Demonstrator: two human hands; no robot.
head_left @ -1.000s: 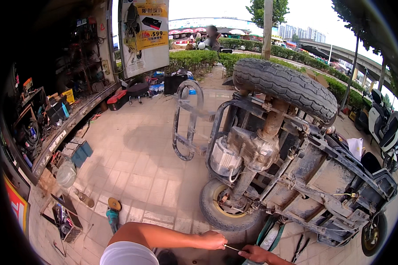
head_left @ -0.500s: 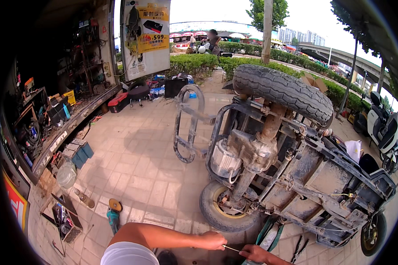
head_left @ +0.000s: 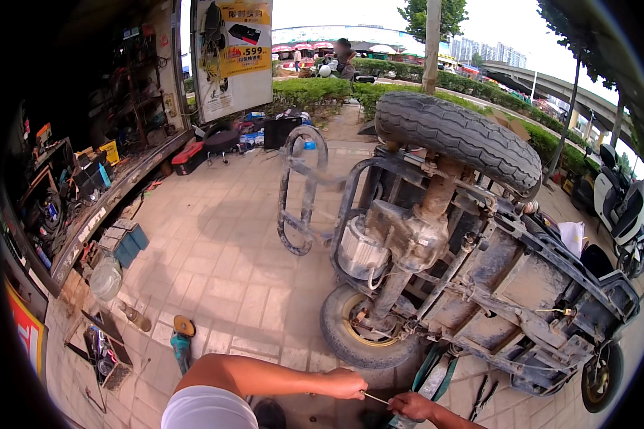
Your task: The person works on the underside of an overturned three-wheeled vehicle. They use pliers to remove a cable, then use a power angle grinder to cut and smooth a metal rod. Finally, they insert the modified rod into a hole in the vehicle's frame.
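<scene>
Low in the view, my left hand (head_left: 345,384) is closed around one end of a thin, pale, stiff-looking strand (head_left: 376,398), a rod or a cable. My right hand (head_left: 411,405) pinches its other end, so a short stretch shows between them. Just beyond my hands, a dirty three-wheeler (head_left: 479,286) lies tipped on its side, its underside towards me. Its lower rear wheel (head_left: 368,336) is nearest my hands. Beside my right hand, a long grey piece with green edges (head_left: 433,379) lies partly under the vehicle.
An angle grinder (head_left: 182,343) lies left of my arm. Long-handled pliers or cutters (head_left: 484,398) lie at the right. Further left are an open tool box (head_left: 107,357), a bottle (head_left: 134,316) and batteries (head_left: 124,243). A bent tube bumper (head_left: 300,193) juts from the vehicle.
Both hands keep their grip on the thin strand, with barely any movement. My right hand sits slightly higher in the view, which has shifted a little.
</scene>
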